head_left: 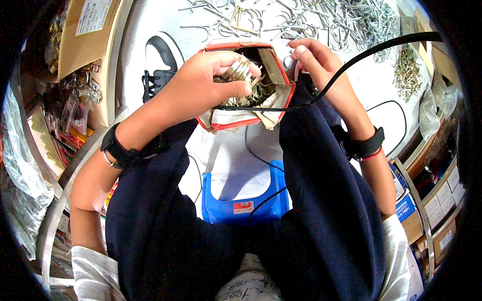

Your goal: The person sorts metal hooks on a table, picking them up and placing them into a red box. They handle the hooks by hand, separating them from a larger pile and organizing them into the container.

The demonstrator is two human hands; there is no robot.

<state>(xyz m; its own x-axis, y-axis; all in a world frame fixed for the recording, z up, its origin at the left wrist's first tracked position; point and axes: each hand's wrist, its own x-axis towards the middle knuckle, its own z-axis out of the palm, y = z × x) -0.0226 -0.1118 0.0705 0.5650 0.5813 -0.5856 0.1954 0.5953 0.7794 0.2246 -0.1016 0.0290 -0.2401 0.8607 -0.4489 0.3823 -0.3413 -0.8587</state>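
My left hand (216,80) is closed around a small stack of shiny, ring-like metal pieces (238,70), held over the mouth of an open cardboard box (266,118). The box has red edges and torn flaps, sits between my knees, and holds more curved brass-toned metal pieces (260,94). Just right of the box, my right hand (321,62) has its thumb and fingers drawn together at a small round silver ring (288,61). Its grip on the ring is only partly visible.
Loose metal hooks (301,20) lie across the white floor ahead, with a brass-coloured pile (407,72) at right. A black cable (371,52) crosses before my right forearm. I sit over a blue plastic stool (246,210). Shelves with cartons (90,45) flank both sides.
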